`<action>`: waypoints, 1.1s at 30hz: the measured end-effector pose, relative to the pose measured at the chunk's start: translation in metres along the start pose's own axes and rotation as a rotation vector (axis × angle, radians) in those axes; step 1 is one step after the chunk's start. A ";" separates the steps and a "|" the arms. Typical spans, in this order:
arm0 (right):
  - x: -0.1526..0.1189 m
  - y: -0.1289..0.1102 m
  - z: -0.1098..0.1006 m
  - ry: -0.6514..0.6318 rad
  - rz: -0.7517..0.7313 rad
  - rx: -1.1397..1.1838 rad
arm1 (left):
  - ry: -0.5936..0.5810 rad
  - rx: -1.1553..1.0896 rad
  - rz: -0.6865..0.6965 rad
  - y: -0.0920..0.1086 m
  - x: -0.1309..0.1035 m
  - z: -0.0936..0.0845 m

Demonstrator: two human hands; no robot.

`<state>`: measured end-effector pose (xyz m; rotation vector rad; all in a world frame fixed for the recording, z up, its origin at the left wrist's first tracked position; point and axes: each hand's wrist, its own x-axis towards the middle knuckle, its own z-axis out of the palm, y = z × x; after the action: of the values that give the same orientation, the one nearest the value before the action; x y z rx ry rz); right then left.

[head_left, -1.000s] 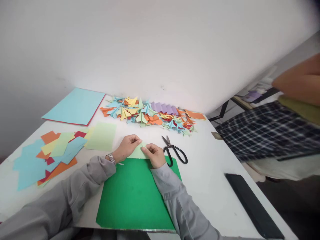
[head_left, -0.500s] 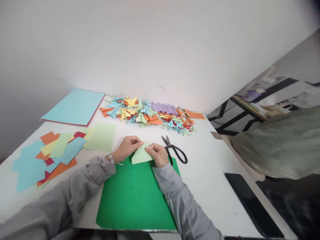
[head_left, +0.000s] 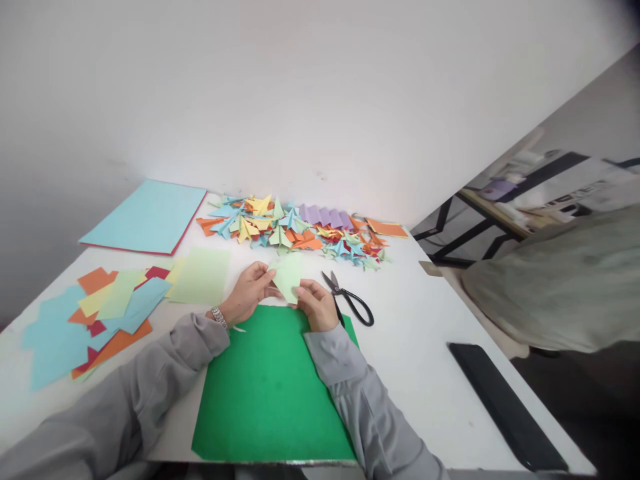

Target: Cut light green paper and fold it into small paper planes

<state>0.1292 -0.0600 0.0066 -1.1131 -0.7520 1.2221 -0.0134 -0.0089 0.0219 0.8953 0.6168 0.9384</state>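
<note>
A light green piece of paper (head_left: pixel 288 275) is held up between both hands, just past the far edge of the green board (head_left: pixel 275 387). On its left edge my left hand (head_left: pixel 249 291) pinches it with thumb and fingers. My right hand (head_left: pixel 318 305) grips the paper's lower right side. Its pointed end faces down toward me; whether it is creased there is hard to see. Beside my right hand lie scissors (head_left: pixel 353 299) with black handles, blades partly apart.
Along the wall runs a pile of folded paper planes (head_left: pixel 280 227), with purple pleated paper (head_left: pixel 325 216) behind. Coloured paper sheets (head_left: pixel 115 300) and a large light blue sheet (head_left: pixel 145 215) lie left. A black flat object (head_left: pixel 505 407) and a person's sleeve (head_left: pixel 545 280) are at right.
The light green paper has been turned, so its wide edge now faces away and its point faces me. Both hands have shifted their hold on it.
</note>
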 end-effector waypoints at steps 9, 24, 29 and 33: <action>-0.002 -0.001 -0.002 0.005 -0.093 -0.261 | -0.115 0.139 -0.075 -0.001 -0.002 -0.002; 0.001 -0.002 -0.013 -0.023 -0.208 -0.382 | -0.258 0.308 -0.207 -0.004 -0.001 -0.009; 0.003 0.005 -0.016 -0.073 -0.251 -0.369 | -0.286 0.398 -0.195 -0.002 -0.002 -0.006; 0.004 0.007 -0.016 -0.047 -0.274 -0.438 | -0.289 0.408 -0.200 -0.001 -0.002 -0.005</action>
<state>0.1421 -0.0606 -0.0056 -1.2843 -1.2057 0.8740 -0.0180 -0.0088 0.0184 1.2808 0.6437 0.4951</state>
